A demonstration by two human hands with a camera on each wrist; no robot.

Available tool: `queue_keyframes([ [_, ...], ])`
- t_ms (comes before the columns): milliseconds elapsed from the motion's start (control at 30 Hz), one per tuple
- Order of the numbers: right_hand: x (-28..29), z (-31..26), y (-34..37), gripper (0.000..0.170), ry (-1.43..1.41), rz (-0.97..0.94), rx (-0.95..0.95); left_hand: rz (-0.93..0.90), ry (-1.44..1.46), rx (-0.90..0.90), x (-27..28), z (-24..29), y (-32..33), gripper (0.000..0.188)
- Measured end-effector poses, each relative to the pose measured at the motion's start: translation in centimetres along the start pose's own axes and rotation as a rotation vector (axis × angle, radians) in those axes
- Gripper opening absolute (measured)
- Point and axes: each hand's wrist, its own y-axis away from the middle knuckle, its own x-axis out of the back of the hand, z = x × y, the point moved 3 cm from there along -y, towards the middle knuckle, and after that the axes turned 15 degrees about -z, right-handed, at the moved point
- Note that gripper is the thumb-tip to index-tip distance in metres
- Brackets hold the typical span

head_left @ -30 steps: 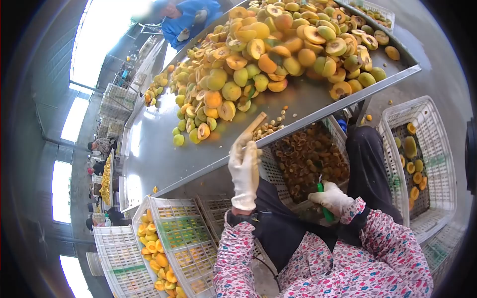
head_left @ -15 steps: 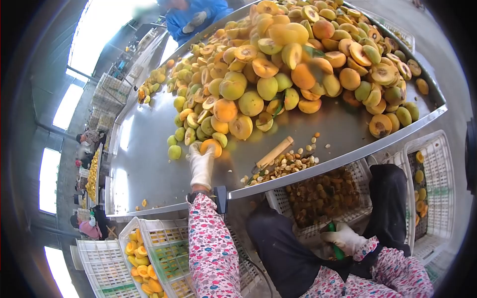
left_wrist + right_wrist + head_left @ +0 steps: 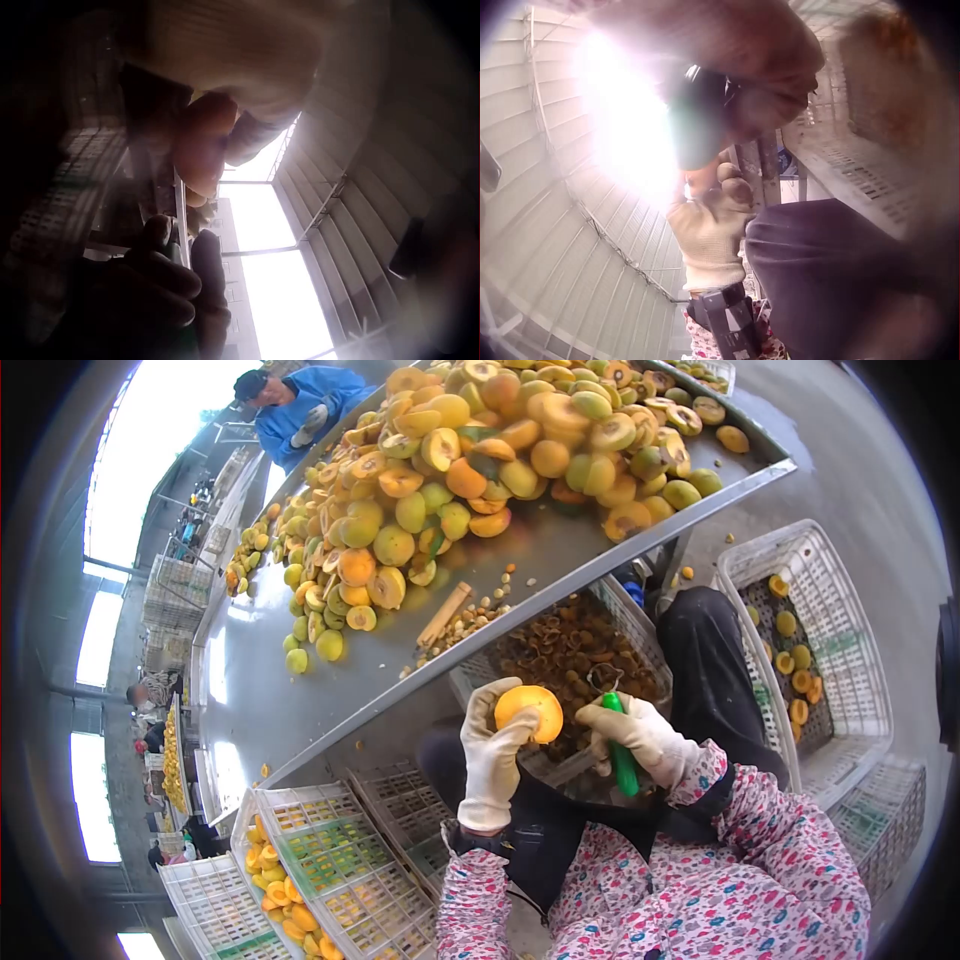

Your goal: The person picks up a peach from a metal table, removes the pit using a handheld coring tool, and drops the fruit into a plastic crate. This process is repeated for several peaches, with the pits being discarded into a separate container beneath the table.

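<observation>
Left hand [image 3: 490,758] has moved back from the tabletop [image 3: 290,705], gripping an orange fruit [image 3: 534,712].
Just right of the fruit, the right hand [image 3: 648,742] grips a green tool [image 3: 622,760], long axis pointing toward the tabletop.

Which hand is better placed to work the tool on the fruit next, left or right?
Probably the right hand: it grips the green-handled tool, close to the orange fruit. The left hand is occupied holding that fruit, so it seems better suited to steadying.

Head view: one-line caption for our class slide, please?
One fruit in left grip, green-handled tool in right grip, beside a table of piled fruit.
</observation>
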Motion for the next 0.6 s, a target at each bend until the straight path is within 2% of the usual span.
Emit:
queue_keyframes([
  [33, -0.5, 0.1, 0.5, 0.028, 0.050, -0.035, 0.013, 0.017, -0.001, 0.042, -1.4, -1.6, 0.8, 0.042],
  [100, -0.4, 1.1, 0.7, 0.031, 0.272, 0.086, 0.002, 0.033, 0.092, 0.051, -2.5, -4.2, 1.7, 0.033],
  [133, 0.2, 2.2, 0.4, 0.036, 0.330, 0.112, -0.067, 0.027, 0.094, 0.050, -3.0, -4.9, 1.7, 0.033],
  [167, 1.1, 4.1, -0.4, 0.043, 0.375, 0.126, 0.002, 0.036, 0.194, 0.034, -3.4, -5.5, 1.7, 0.033],
  [233, -0.9, 2.2, 0.6, 0.047, 0.296, 0.061, -0.094, 0.048, 0.282, 0.016, -3.5, -5.6, 1.7, 0.037],
  [300, -1.3, 1.4, 0.5, 0.048, 0.345, 0.030, -0.075, -0.075, 0.557, 0.034, -3.7, -5.6, 1.6, 0.055],
  [333, -1.5, 1.2, 0.4, 0.049, 0.402, 0.005, -0.064, -0.097, 0.587, 0.022, -3.5, -5.6, 1.6, 0.059],
  [433, -1.7, 0.9, 0.4, 0.050, 0.548, -0.016, -0.087, -0.073, 0.641, -0.037, -2.9, -5.9, 1.6, 0.055],
  [467, -1.5, 0.8, 0.3, 0.043, 0.683, 0.005, -0.077, -0.050, 0.604, -0.036, -2.8, -6.0, 1.7, 0.054],
  [500, -1.3, 0.5, 0.1, 0.043, 0.683, 0.004, -0.086, -0.044, 0.609, -0.033, -2.6, -6.4, 1.6, 0.054],
  [567, -1.2, -0.3, -0.1, 0.036, 1.345, 0.046, -0.177, 0.100, 0.341, 0.000, -1.7, -7.2, 1.3, 0.054],
  [600, -1.3, -0.4, -0.1, 0.031, 1.449, 0.066, -0.104, 0.123, 0.320, 0.035, -2.1, -6.8, 1.3, 0.056],
])
